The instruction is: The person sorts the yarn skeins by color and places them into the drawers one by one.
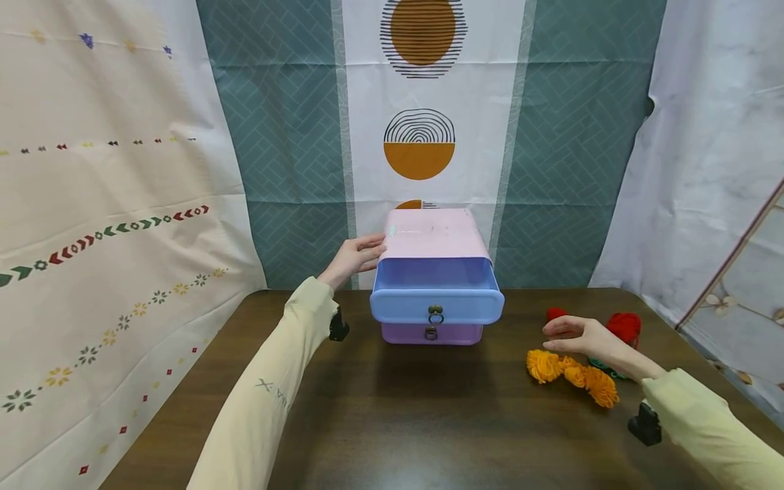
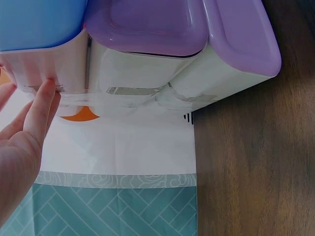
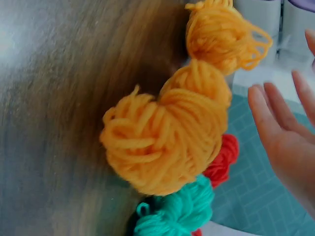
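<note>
A small drawer unit (image 1: 435, 233) with a pink top casing stands at the back middle of the table. Its blue top drawer (image 1: 437, 306) is pulled out, and a purple drawer (image 1: 453, 333) shows beneath it. In the left wrist view, two purple drawers (image 2: 147, 24) sit beside the blue one. My left hand (image 1: 355, 258) rests extended fingers against the casing's left side. My right hand (image 1: 582, 337) hovers over the yarn with loosely bent fingers and holds nothing. Below it lies an orange-yellow yarn skein (image 3: 167, 137), tied in the middle, apart from the fingers.
Red yarn (image 1: 625, 327) and green yarn (image 3: 182, 209) lie behind the orange-yellow skein on the right. The brown wooden table (image 1: 429, 422) runs up to hanging patterned cloths (image 1: 294, 136) at the back and both sides.
</note>
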Tool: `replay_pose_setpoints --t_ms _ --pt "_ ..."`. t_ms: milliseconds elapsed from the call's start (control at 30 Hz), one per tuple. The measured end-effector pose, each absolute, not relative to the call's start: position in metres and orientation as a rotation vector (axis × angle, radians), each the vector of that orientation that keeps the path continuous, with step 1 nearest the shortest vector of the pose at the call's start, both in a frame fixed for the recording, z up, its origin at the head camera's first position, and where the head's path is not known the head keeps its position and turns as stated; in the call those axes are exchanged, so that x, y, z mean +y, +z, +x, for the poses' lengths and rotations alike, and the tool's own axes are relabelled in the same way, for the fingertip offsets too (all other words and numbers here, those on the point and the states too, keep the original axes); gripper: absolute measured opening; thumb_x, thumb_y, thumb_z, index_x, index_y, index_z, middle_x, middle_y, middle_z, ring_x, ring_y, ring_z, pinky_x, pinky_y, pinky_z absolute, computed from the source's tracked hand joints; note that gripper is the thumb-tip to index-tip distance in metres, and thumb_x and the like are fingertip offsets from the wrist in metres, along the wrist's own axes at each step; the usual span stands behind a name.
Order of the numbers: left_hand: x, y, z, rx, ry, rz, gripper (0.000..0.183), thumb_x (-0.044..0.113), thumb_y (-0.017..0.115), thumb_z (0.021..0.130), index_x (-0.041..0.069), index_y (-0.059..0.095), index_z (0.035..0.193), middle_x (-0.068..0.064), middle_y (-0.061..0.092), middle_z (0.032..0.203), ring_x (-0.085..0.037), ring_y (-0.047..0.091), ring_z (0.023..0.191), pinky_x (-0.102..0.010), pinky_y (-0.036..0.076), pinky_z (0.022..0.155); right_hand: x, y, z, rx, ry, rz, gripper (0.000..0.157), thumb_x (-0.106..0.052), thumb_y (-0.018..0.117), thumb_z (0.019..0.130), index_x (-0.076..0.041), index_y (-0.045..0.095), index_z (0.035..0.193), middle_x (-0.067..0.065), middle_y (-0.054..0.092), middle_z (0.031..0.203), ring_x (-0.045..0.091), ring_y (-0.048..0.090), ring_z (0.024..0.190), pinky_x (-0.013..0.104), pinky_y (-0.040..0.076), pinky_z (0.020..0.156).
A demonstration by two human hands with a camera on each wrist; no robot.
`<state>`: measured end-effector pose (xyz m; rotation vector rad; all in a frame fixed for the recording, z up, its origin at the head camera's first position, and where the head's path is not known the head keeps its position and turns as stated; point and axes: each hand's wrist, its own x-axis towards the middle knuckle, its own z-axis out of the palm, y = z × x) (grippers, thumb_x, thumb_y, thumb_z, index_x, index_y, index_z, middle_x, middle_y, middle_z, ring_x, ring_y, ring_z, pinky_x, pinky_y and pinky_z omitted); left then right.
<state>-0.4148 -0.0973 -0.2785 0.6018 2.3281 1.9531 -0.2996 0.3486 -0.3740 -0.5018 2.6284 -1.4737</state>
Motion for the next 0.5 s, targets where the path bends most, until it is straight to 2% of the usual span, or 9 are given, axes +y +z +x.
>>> replay_pose_setpoints --t_ms 100,233,400,500 --pt "-0.097 -0.278 -0.415 2.316 1.964 0.609 0.049 0.017 0.06 0.089 0.004 0.045 0.133 -0.014 0.046 0.129 -0.022 0.05 0.11 -0.037 0.045 0.087 0.352 -0.377 -0.3 2.55 -1.483 -0.552 0.037 -0.015 0.065 0.086 0.006 0.052 0.114 0.027 0.051 0.113 0.025 0.058 0.093 0.037 0.05 0.079" --pt "-0.098 -0.279 -0.415 2.325 1.958 0.598 0.048 0.018 0.061 0.088 0.005 0.047 0.133 -0.012 0.047 0.128 -0.021 0.051 0.109 -0.033 0.047 0.084 0.356 -0.381 -0.302 2.484 -1.478 -0.586 0.041 -0.012 0.063 0.086 0.009 0.048 0.117 0.03 0.047 0.117 0.027 0.056 0.097 0.034 0.049 0.08" --pt "-0.097 -0.279 -0.415 2.317 1.964 0.588 0.048 0.018 0.061 0.088 0.005 0.046 0.133 -0.012 0.048 0.128 -0.02 0.051 0.108 -0.033 0.047 0.083 0.357 -0.386 -0.306 2.515 -1.386 -0.643 0.044 -0.013 0.065 0.084 0.009 0.047 0.119 0.029 0.047 0.118 0.041 0.046 0.106 0.028 0.048 0.079" --pt "-0.098 -0.278 -0.415 2.309 1.97 0.594 0.048 0.017 0.061 0.089 0.005 0.046 0.133 -0.012 0.048 0.128 -0.021 0.052 0.108 -0.032 0.047 0.083 0.357 -0.389 -0.308 2.528 -1.358 -0.697 0.044 -0.012 0.066 0.083 0.009 0.047 0.118 0.028 0.047 0.118 0.045 0.043 0.108 0.026 0.048 0.079"
